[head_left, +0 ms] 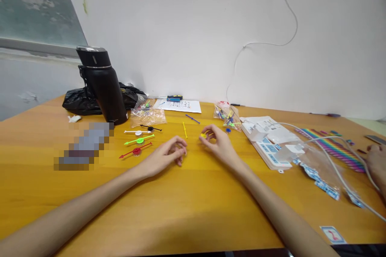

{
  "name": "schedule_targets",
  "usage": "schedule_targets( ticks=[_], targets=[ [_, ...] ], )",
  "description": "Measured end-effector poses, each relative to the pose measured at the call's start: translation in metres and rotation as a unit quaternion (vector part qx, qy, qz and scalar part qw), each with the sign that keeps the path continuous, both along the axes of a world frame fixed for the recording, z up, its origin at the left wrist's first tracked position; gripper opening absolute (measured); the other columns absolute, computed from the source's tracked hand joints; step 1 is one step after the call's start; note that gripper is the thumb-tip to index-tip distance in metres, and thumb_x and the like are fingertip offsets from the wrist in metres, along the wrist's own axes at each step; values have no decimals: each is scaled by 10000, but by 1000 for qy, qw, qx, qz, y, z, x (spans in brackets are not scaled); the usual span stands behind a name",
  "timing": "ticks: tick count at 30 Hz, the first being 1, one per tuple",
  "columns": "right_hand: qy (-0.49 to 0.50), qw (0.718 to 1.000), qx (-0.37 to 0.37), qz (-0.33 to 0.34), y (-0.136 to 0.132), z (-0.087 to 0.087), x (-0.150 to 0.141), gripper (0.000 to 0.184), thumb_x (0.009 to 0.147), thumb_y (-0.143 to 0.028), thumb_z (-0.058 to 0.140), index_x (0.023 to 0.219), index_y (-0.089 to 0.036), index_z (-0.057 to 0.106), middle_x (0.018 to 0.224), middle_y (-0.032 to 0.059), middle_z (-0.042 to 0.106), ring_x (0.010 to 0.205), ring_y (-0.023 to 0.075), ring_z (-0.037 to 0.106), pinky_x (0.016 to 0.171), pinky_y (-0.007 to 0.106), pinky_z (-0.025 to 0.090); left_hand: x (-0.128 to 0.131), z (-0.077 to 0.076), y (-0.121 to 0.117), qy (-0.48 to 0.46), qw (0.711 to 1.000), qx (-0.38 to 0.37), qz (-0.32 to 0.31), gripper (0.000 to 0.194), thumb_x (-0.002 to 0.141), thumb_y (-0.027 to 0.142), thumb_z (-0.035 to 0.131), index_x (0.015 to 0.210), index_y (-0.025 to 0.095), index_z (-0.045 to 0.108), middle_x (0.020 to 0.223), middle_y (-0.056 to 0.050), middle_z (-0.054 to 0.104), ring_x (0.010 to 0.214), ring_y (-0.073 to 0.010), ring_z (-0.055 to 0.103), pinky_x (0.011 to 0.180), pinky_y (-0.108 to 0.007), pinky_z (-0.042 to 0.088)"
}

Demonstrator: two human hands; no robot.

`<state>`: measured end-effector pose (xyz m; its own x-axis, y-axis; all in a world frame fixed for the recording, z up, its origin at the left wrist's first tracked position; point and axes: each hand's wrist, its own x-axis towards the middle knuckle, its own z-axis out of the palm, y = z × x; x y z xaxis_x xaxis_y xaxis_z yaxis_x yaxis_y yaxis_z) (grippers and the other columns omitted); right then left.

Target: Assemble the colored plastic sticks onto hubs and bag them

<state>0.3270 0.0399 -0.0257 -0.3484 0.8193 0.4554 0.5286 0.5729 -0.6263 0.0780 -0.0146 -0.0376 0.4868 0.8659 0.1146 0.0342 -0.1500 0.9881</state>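
Note:
My right hand pinches a small yellow plastic piece between thumb and fingertips, just above the table. My left hand hovers to the left, its fingers loosely bent and apart, with nothing visible in them. Between and beyond the hands lies a yellow arrow pointer. A blue arrow pointer rests farther back, and a small blue disc sits behind my right hand. Left of my left hand, arrow spinners on round bases are lined up: black, white, green and red.
A black bottle stands at back left. Plastic bags of parts and a paper sheet lie near the wall. Right are a white power strip, cables and a rainbow-coloured strip. Another person's hand rests at far right.

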Motion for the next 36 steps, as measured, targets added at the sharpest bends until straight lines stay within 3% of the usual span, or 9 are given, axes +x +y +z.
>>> schedule_targets(
  ticks=[3, 7, 10, 13, 17, 21, 28, 32, 36],
  targets=[
    [41, 994, 28, 93, -23, 0, -34, 136, 943, -289, 627, 1032, -203, 571, 1009, 49, 635, 853, 157, 616, 803, 298, 521, 0, -5, 6, -80, 996, -43, 13, 295, 959, 422, 596, 1155, 212, 525, 1149, -68, 582, 875, -179, 678, 864, -390, 557],
    [24, 986, 34, 162, -38, 0, -48, 93, 951, -252, 630, 1019, -219, 575, 1024, 43, 628, 874, 158, 610, 814, 305, 527, -1, -5, 10, -80, 996, -41, -21, 261, 961, 413, 603, 1093, 189, 582, 1103, -59, 608, 897, -177, 685, 910, -373, 545],
    [25, 986, 38, 161, -38, 0, -44, 150, 939, -263, 648, 1060, -228, 567, 1074, 55, 618, 942, 177, 619, 834, 317, 544, -1, -5, 10, -63, 997, -40, -4, 261, 938, 406, 641, 1064, 182, 595, 1013, -45, 643, 850, -168, 687, 869, -342, 545],
    [4, 990, 55, 132, -33, -1, -38, 329, 941, -288, 641, 1243, -240, 519, 1214, 85, 595, 1117, 213, 594, 976, 378, 525, -1, -6, 11, -70, 996, -43, 24, 270, 916, 406, 666, 1040, 176, 596, 900, -31, 660, 794, -161, 679, 822, -321, 545],
    [-85, 991, 75, 68, -23, -7, -31, 462, 1032, -297, 461, 1486, -274, 373, 1497, 93, 461, 1408, 224, 415, 1192, 460, 355, -1, -7, 15, -99, 990, -37, 97, 264, 888, 379, 692, 1029, 176, 601, 842, -10, 648, 758, -150, 662, 795, -304, 544],
    [-188, 978, 43, 82, -11, -16, -29, 514, 1057, -393, 392, 1557, -287, 337, 1638, 53, 302, 1524, 228, 253, 1256, 482, 245, 0, -6, 16, -117, 984, -48, 129, 258, 865, 362, 704, 1014, 172, 611, 905, -14, 642, 767, -144, 653, 784, -294, 550],
    [-182, 979, 43, 83, -5, -23, -29, 418, 1031, -337, 468, 1424, -210, 534, 1493, 109, 517, 1399, 248, 459, 1180, 470, 371, 2, -4, 15, -109, 984, -54, 127, 280, 834, 380, 726, 990, 174, 619, 883, -13, 643, 744, -144, 644, 779, -308, 545],
    [-164, 982, 86, 33, -8, -18, -30, 191, 995, -230, 522, 1098, -205, 682, 1127, 85, 698, 1086, 227, 626, 965, 386, 504, 2, -4, 15, -101, 985, -53, 126, 294, 834, 391, 732, 992, 172, 618, 821, -3, 643, 739, -142, 647, 776, -295, 537],
    [-175, 978, 103, -50, -9, -14, -28, 161, 940, -255, 614, 786, -209, 620, 850, 47, 663, 836, 203, 619, 729, 312, 469, 3, -5, 15, -101, 986, -61, 119, 312, 831, 404, 734, 991, 169, 607, 843, -9, 643, 745, -143, 648, 765, -296, 543]
  ],
)
